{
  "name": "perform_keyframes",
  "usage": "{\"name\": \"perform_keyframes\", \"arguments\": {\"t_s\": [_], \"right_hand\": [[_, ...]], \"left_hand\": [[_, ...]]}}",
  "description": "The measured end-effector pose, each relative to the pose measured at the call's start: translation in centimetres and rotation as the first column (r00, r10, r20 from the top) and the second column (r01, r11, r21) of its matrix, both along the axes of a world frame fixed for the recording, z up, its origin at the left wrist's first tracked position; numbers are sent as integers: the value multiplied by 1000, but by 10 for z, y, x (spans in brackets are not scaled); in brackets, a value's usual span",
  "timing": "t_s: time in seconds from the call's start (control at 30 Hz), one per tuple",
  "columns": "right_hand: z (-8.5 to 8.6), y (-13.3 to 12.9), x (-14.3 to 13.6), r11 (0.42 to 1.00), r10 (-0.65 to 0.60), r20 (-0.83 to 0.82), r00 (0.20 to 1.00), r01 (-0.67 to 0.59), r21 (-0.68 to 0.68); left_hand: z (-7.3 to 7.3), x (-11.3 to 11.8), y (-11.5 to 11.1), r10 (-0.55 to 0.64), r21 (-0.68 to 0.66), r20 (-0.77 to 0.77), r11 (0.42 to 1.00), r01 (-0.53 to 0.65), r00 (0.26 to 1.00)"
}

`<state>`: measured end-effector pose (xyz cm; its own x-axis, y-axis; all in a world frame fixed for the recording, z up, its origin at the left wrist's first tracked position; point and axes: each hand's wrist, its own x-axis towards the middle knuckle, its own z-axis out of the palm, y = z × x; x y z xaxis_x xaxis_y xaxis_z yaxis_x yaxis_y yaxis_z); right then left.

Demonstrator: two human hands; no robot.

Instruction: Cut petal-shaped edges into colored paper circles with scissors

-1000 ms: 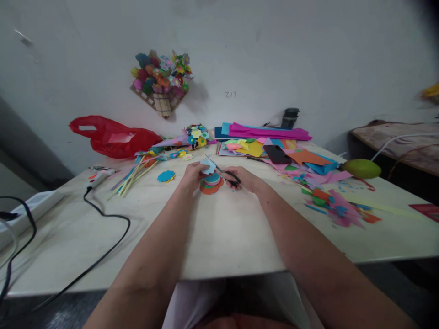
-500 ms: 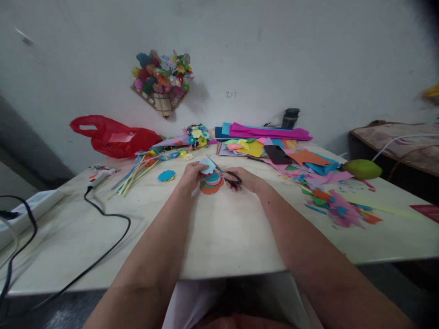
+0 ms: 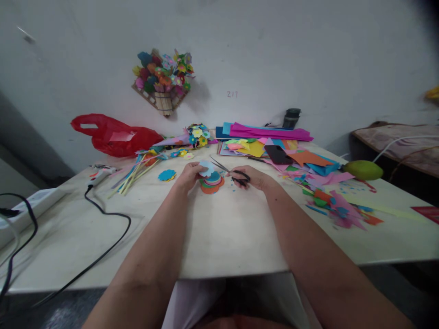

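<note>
Between the thumb and fingers of my left hand (image 3: 189,176) is a light blue paper piece (image 3: 206,168) with a rounded, partly scalloped edge. My right hand (image 3: 252,177) grips black-handled scissors (image 3: 241,178), their blades slightly apart and pointing up-left, just right of the light blue piece and clear of it. Below the held piece, a pile of coloured paper shapes (image 3: 213,188) lies on the table, orange at the bottom and blue on top. Tiny blue scraps are scattered under the scissors. Left of my left hand rest blue and yellow scalloped paper shapes (image 3: 167,175).
Paper strips (image 3: 137,176), a red plastic bag (image 3: 120,137) and a corded glue gun (image 3: 101,176) lie left. Coloured paper sheets (image 3: 255,148), a phone (image 3: 277,154) and paper scraps (image 3: 343,208) cover the right side. A paper bouquet (image 3: 163,75) hangs on the wall.
My right hand has drawn the scissors a little to the right, away from the light blue paper. The left hand has shifted slightly left, still holding the paper.
</note>
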<state>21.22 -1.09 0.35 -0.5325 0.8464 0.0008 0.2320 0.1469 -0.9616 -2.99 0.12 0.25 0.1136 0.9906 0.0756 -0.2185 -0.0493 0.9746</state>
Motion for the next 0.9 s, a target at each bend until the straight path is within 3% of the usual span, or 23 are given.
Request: {"name": "perform_keyframes", "arguments": {"t_s": [0.13,0.27,0.53,0.9], "right_hand": [[2,0,-8,982,-190,-98,977,190,-11],[3,0,-21,961,-278,-171,945,270,-66],[3,0,-36,945,-320,-305,897,324,-41],[2,2,-39,930,-333,-304,893,364,50]], "left_hand": [[-1,3,-1,-58,16,-42,998,58,997],[-4,9,-1,-142,43,-92,988,146,986],[-1,22,-6,-280,-15,-227,959,284,933],[-5,24,-6,-279,-1,-247,958,287,928]]}}
